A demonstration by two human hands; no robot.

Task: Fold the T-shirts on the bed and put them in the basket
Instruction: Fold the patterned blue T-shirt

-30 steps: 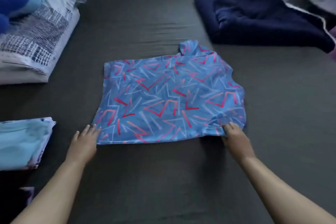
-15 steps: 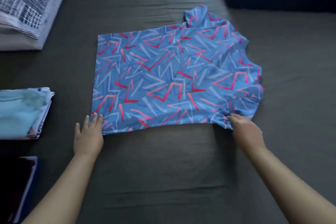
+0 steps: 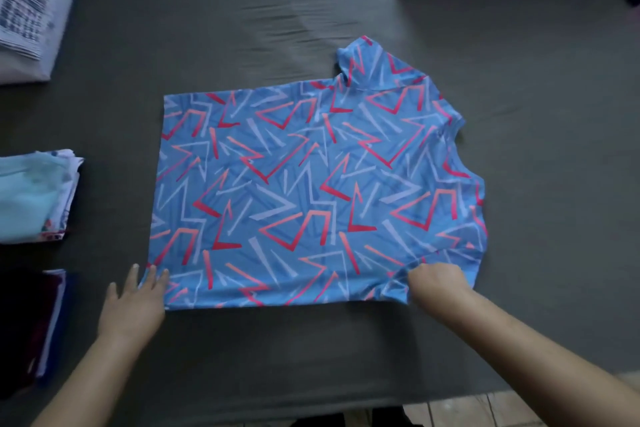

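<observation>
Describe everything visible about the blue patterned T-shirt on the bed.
The blue T-shirt with red and pale zigzag print looks like thin, smooth fabric. It lies flat on the dark grey bedsheet, already folded lengthwise, hem to the left, a sleeve poking out at the top right. Its near right corner is bunched. The left hand rests straight fingers on the near left corner; the right hand grips the bunched near right corner.

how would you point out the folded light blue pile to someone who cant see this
Start at the dark grey bed and the patterned blue T-shirt spread in its middle. Look to that shirt's left, at the bed's edge: the folded pile is plain pale aqua, unlike the striped bedding beyond it and the dark stack nearer the person.
</observation>
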